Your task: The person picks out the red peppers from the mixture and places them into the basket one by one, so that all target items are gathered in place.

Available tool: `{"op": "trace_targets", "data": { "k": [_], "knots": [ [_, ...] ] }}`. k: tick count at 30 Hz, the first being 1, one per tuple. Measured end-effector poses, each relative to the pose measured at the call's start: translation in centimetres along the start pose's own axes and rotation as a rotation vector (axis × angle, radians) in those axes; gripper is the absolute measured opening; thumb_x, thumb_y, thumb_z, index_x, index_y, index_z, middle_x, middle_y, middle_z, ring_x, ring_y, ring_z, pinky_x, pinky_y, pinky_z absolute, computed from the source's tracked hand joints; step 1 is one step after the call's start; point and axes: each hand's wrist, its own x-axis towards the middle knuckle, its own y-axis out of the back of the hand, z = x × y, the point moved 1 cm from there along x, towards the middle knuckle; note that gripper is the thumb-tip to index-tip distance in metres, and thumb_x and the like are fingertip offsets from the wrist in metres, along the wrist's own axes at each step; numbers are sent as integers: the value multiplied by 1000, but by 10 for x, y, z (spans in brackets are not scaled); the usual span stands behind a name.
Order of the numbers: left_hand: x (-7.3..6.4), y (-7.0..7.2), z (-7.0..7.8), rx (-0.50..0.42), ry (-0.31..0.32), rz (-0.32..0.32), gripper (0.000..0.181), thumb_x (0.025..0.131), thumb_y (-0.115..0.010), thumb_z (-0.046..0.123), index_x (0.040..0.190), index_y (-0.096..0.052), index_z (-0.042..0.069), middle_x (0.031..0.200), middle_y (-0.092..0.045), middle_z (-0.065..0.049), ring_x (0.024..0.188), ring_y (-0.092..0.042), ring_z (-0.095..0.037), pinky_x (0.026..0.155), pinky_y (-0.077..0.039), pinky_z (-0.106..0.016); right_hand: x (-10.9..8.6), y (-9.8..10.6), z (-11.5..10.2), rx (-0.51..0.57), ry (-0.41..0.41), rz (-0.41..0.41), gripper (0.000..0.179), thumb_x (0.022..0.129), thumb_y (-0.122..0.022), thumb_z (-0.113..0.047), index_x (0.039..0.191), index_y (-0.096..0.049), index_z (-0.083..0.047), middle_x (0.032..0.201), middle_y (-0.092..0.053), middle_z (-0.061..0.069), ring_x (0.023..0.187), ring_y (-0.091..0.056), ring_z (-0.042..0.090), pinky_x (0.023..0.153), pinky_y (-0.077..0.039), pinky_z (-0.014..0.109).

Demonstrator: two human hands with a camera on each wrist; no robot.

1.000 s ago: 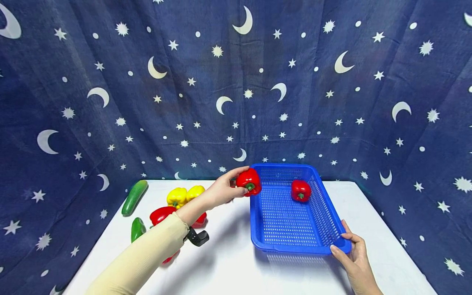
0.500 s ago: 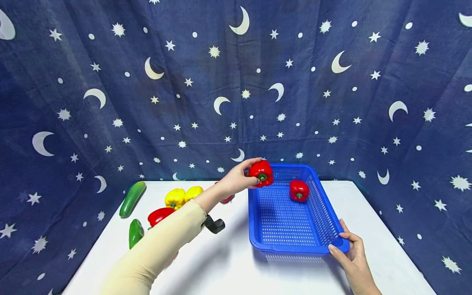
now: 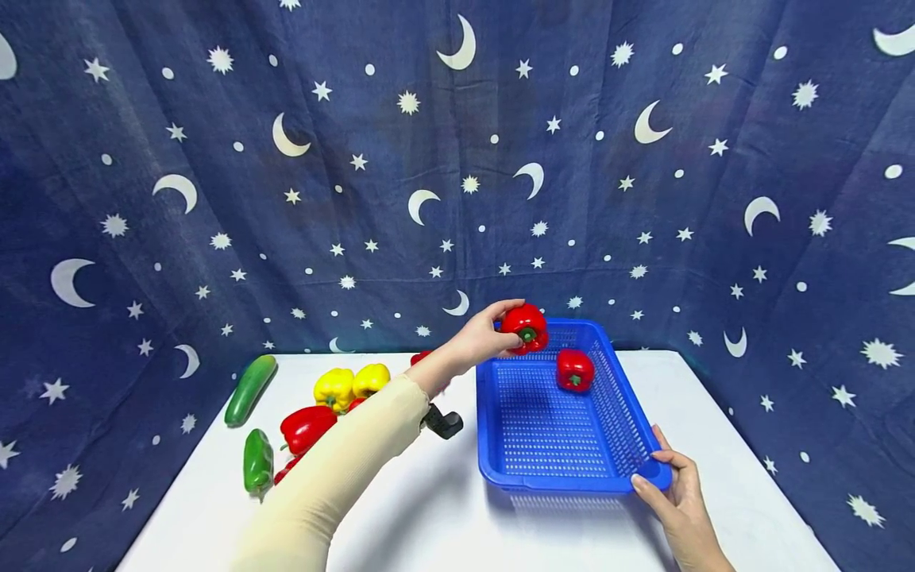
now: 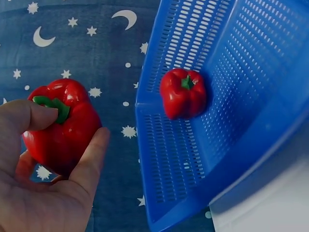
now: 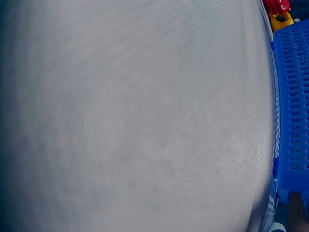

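My left hand [image 3: 486, 338] holds a red bell pepper [image 3: 525, 327] above the far left part of a blue plastic basket [image 3: 572, 483]. In the left wrist view, the thumb lies by the green stem of this pepper [image 4: 79, 130] and the fingers support it from below. Another red bell pepper [image 3: 575, 370] lies inside the basket, towards its far right. At the near right corner, my right hand [image 3: 682, 496] grips the basket rim between thumb and fingers. Only a dark finger [image 5: 295, 212] of that hand shows in the right wrist view.
Left on the white table [image 3: 429, 524] lie two yellow bell peppers [image 3: 334, 389], a red bell pepper [image 3: 307, 429], a green pepper [image 3: 258, 461] and a cucumber [image 3: 250, 389]. The left forearm [image 3: 357, 453] partly covers more red ones. A starry curtain [image 3: 457, 159] hangs behind.
My left hand has carried the red bell pepper rightwards and slightly up, from the basket's left rim to over it. The right hand keeps its grip on the corner.
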Motion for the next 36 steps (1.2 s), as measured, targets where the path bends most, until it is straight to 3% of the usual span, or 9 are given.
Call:
{"op": "trace_targets", "data": {
  "k": [5,12,21,28,36],
  "knots": [
    [13,-6,-5,-73,6,25,68,88,-64,-5,152,-47,12,137,-50,-17,113,-62,-31,92,-55,-56,0,0,1,10,15,0,49,103,-56,0,137,-25,-14,172,0,4,155,-12,20,99,-36,4],
    [32,-10,-18,-90,36,55,66,89,-60,-4,152,-44,9,133,-48,-20,109,-65,-36,81,-61,-45,0,-1,0,-6,-14,0,48,104,-56,-3,137,-23,-14,172,2,4,156,-7,29,97,-37,3],
    [51,-12,-29,-137,127,102,68,89,-61,-8,153,-43,8,146,-44,-23,126,-55,-43,90,-56,-55,0,-1,-2,-39,-37,-2,49,104,-58,-6,137,-23,-15,172,-1,-2,157,-5,29,98,-35,4],
    [58,-22,-37,-94,215,154,68,88,-64,-8,151,-46,8,148,-45,-18,120,-59,-41,94,-54,-57,-1,-1,-2,-31,-18,-2,48,104,-57,-4,137,-24,-15,172,-2,0,156,-9,23,99,-35,4],
    [59,-43,-48,-40,280,201,65,91,-62,-7,152,-45,6,141,-50,-23,117,-60,-40,94,-55,-55,-1,-2,-2,-18,-4,3,48,103,-56,-1,137,-25,-13,172,-2,4,155,-14,18,99,-36,5]
  ]
}}
